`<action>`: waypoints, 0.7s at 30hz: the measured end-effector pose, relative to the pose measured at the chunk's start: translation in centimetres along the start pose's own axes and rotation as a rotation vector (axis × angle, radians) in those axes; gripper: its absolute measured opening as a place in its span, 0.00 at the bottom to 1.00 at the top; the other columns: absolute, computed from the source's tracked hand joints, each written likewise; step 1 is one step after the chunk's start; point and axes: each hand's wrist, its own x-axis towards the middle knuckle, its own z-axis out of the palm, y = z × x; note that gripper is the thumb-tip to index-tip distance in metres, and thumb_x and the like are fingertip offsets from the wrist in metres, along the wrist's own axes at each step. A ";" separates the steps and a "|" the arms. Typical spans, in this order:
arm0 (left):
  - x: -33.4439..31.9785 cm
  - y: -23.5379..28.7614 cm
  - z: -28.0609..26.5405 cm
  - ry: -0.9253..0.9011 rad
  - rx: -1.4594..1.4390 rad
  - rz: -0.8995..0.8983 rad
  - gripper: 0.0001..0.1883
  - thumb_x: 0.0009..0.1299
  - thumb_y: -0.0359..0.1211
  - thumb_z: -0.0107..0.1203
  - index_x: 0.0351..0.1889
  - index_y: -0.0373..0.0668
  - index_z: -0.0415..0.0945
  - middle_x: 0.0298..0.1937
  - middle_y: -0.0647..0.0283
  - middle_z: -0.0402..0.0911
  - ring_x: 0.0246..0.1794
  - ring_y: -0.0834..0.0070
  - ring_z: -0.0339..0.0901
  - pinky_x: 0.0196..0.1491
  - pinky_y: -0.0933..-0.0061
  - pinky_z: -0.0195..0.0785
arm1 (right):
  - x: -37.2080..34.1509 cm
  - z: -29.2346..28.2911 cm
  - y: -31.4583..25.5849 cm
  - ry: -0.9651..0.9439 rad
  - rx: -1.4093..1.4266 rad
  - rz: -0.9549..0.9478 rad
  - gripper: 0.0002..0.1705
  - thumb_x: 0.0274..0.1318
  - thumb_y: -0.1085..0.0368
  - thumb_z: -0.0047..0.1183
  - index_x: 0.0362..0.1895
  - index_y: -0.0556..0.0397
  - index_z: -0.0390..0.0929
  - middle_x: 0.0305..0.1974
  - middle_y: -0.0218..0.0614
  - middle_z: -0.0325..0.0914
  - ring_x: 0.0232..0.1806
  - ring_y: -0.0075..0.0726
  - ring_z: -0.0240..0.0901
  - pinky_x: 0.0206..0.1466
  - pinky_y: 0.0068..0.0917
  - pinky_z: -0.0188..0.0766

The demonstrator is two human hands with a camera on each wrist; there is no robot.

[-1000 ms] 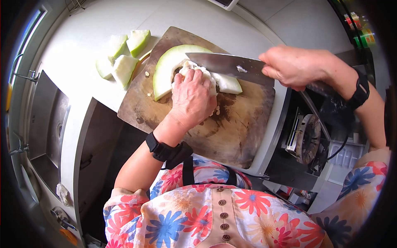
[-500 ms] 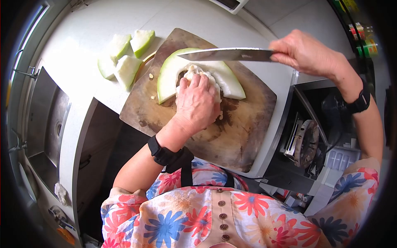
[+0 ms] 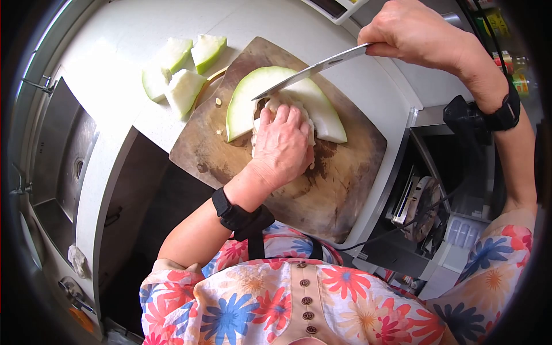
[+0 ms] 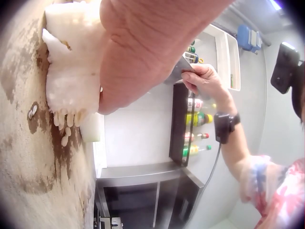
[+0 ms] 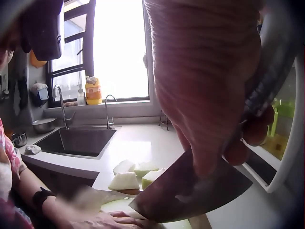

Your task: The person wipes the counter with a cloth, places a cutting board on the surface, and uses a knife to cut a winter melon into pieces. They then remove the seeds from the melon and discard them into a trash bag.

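Observation:
A thick curved slab of winter melon [image 3: 242, 100], with green rind and white flesh, lies on the wooden cutting board [image 3: 328, 195]. My left hand [image 3: 283, 141] grips the soft seedy core [image 4: 71, 78] at its inner curve, fingers bent over it. Pale seeds hang from the core's lower edge in the left wrist view. My right hand [image 3: 411, 34] holds a cleaver [image 3: 316, 69] by its handle, above and to the right of the board. The blade slants down leftward, its tip overlapping the melon beside the core, just beyond the left fingertips. The handle is mostly hidden by the hand.
Several cut melon chunks [image 3: 183, 92] rest on the white counter [image 3: 138, 34] left of the board. A few loose seeds [image 3: 218, 102] lie on the board. The sink [image 5: 76, 141] is at the left, below a window. Bottles [image 4: 193, 119] stand at the right.
The right hand has risen away from the board, tilting the cleaver more steeply, its tip now near the core. The left hand stays on the core.

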 end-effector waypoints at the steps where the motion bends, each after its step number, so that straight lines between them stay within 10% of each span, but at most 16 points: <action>1: 0.0 0.0 0.0 -0.001 -0.005 0.000 0.15 0.50 0.39 0.60 0.32 0.40 0.76 0.41 0.55 0.70 0.49 0.59 0.66 0.51 0.58 0.57 | 0.2 0.2 -0.1 0.015 0.001 -0.030 0.12 0.57 0.59 0.48 0.30 0.54 0.77 0.25 0.46 0.76 0.31 0.53 0.75 0.34 0.41 0.70; 21: -2.4 1.7 -0.4 -0.138 -0.021 0.092 0.19 0.50 0.38 0.60 0.39 0.41 0.76 0.43 0.57 0.71 0.51 0.60 0.67 0.56 0.56 0.56 | -6.1 5.9 -5.1 -0.020 0.325 0.264 0.11 0.57 0.63 0.48 0.27 0.57 0.75 0.21 0.50 0.73 0.29 0.59 0.71 0.32 0.44 0.68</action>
